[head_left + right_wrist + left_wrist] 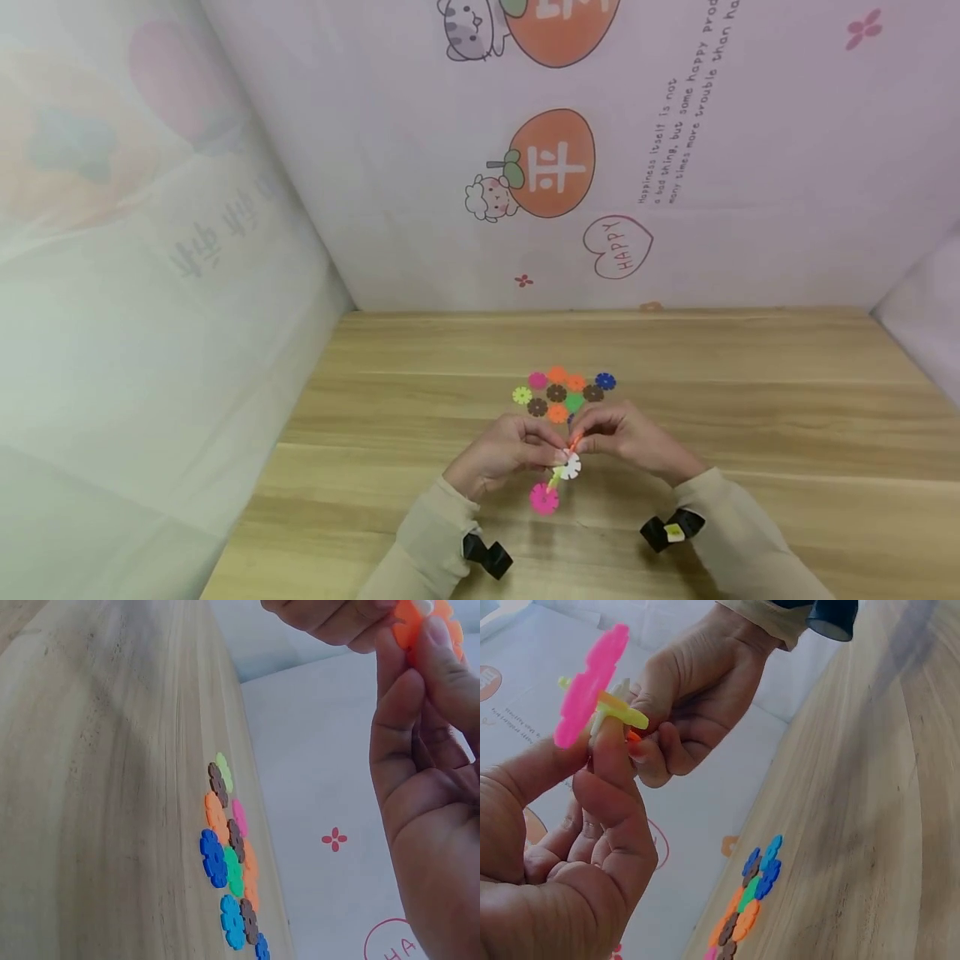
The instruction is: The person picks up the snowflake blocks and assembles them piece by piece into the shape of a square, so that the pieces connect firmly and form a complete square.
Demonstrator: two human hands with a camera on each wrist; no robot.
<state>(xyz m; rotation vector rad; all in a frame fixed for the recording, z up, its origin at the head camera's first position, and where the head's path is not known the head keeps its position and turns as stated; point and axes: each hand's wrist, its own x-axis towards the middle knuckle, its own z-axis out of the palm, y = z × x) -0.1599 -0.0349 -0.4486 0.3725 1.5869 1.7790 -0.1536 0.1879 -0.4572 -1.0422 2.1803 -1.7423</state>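
Note:
My left hand [506,452] pinches a white notched disc [572,466] between thumb and fingertips. Joined to that disc is a yellow one [555,478], seen nearly edge-on, with a pink disc [543,499] at the lower end of the chain. From the other side my right hand [626,435] pinches an orange disc [420,630] by its rim. In the right wrist view the orange disc meets the white piece at its edge. How deep their slots sit in one another is hidden by the fingers.
Beyond the hands, several loose notched discs lie flat on the wooden table [375,400], among them a green disc [233,871], a dark blue disc [605,381] and a light blue disc [232,922]. A printed cloth [420,208] hangs along the table's far edge.

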